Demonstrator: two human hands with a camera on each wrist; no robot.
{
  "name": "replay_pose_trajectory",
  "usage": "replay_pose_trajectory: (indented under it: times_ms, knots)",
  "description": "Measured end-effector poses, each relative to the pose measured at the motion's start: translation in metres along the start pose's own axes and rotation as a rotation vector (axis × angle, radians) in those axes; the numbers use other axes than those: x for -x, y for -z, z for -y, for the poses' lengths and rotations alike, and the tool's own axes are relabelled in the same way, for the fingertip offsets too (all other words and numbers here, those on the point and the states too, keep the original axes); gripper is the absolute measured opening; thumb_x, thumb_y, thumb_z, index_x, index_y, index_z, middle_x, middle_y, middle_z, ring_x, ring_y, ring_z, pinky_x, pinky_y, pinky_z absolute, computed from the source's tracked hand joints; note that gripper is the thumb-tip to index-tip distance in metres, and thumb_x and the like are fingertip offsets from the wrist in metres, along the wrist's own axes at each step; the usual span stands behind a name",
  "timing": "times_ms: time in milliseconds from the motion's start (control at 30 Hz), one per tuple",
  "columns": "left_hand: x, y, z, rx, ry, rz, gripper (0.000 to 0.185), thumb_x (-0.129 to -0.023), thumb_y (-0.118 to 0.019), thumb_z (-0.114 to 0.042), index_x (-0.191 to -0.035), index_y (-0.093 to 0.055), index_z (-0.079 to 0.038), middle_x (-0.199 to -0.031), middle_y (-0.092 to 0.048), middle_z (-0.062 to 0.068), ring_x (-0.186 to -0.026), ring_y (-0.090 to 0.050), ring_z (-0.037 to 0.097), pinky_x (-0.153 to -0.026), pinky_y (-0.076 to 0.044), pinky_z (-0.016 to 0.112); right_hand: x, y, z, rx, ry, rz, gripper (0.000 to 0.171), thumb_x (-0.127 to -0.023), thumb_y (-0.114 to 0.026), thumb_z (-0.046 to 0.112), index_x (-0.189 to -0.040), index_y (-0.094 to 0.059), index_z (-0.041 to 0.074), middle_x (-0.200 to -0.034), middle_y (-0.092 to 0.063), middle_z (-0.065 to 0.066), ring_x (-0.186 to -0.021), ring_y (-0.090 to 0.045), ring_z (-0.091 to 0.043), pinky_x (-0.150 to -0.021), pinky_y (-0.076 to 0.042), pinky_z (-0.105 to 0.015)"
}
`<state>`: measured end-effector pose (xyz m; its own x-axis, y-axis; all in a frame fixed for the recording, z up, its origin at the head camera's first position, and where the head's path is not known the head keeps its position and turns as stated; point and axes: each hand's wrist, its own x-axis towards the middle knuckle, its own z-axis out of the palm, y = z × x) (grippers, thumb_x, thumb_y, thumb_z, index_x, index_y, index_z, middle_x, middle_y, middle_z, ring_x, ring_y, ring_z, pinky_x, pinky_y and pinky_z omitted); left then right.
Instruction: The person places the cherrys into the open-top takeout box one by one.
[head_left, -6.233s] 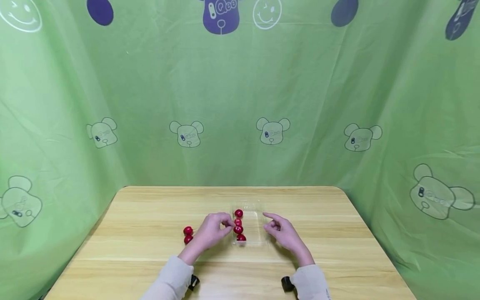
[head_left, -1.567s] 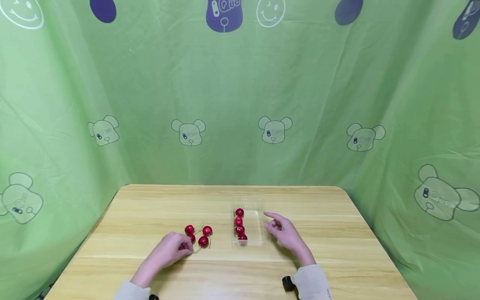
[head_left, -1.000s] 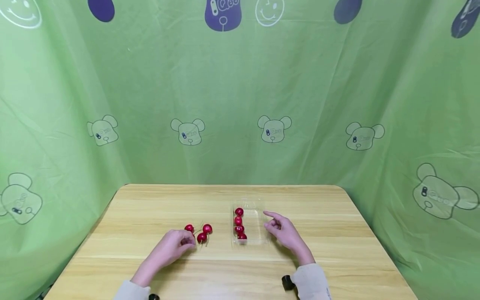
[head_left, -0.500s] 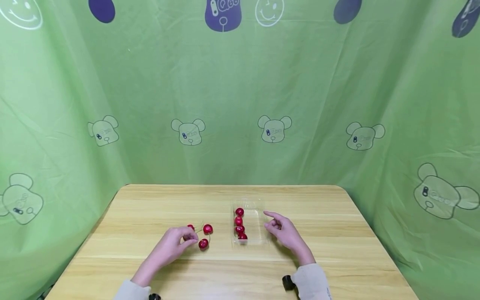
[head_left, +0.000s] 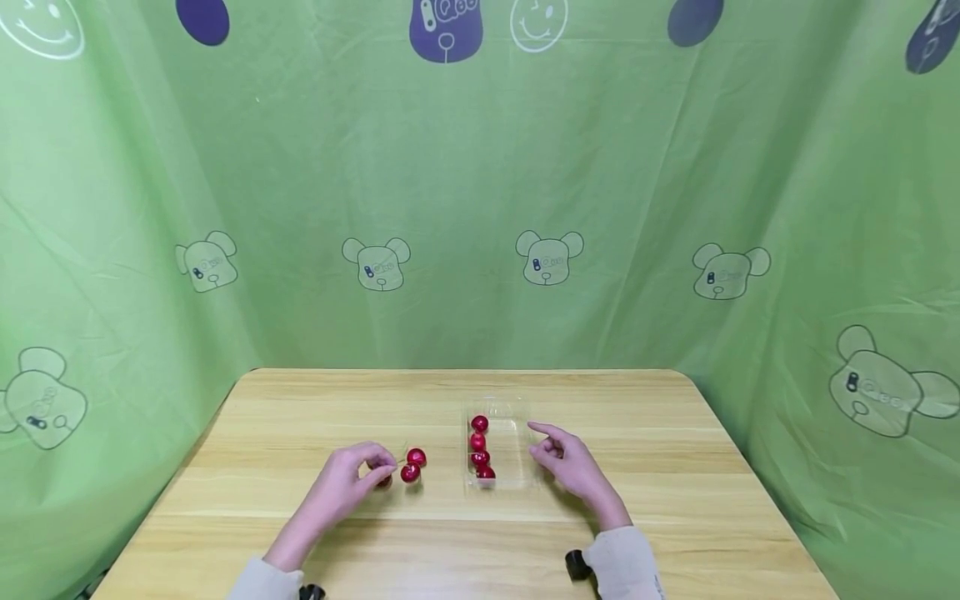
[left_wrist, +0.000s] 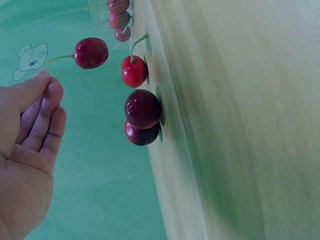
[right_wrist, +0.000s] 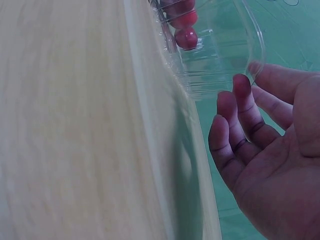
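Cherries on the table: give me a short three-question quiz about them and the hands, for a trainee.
1. True or false: the left hand pinches a cherry by its stem, lifted clear of the table.
2. How many cherries lie in the clear tray in the head view?
3. The right hand is: A) gripping a cherry; B) open beside the tray, holding nothing; C) pressed flat on the loose fruit.

Key: 1 true; 2 four, in a row along the tray's left side; 3 B.
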<state>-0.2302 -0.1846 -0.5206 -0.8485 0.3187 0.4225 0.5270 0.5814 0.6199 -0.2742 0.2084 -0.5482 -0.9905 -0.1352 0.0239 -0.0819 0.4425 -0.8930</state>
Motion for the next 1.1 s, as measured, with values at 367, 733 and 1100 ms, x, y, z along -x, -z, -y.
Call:
replay_pose_trajectory:
  times_ms: [367,733,1100]
  knots:
    - [-0.004,0.000,-0.002,0.011,0.014,-0.064,0.013,-0.089,-0.079,-0.008,-0.095,-0.076,-0.020,-0.089,-0.074,-0.011,-0.082,-0.067,0.001,-0.079,-0.061,0.028,-0.001,0.000,-0.001,0.002,-0.007,0.002,0.051,-0.098,-0.070,0.009,-0.147,-0.056,0.010,-0.094,-0.065,-0.004,-0.080,-0.058,-0.015,-0.067,-0.051,-0.023]
    - [-0.011,-0.001,-0.006,0.055,0.021,-0.040,0.006,-0.094,-0.076,-0.018,-0.098,-0.076,-0.014,-0.090,-0.075,-0.004,-0.084,-0.067,0.003,-0.079,-0.060,0.027,-0.002,-0.001,-0.001,0.004,-0.006,0.003,0.051,-0.098,-0.070,0.009,-0.146,-0.057,0.010,-0.094,-0.065,-0.004,-0.081,-0.058,-0.016,-0.067,-0.051,-0.023]
    - [-0.023,-0.007,-0.012,0.067,0.018,-0.058,0.005,-0.095,-0.075,-0.015,-0.096,-0.075,-0.020,-0.091,-0.073,-0.011,-0.086,-0.067,0.002,-0.082,-0.060,0.027,0.000,0.000,0.000,-0.003,-0.002,0.002,0.051,-0.098,-0.070,0.009,-0.147,-0.057,0.010,-0.095,-0.064,-0.005,-0.082,-0.058,-0.015,-0.068,-0.051,-0.022]
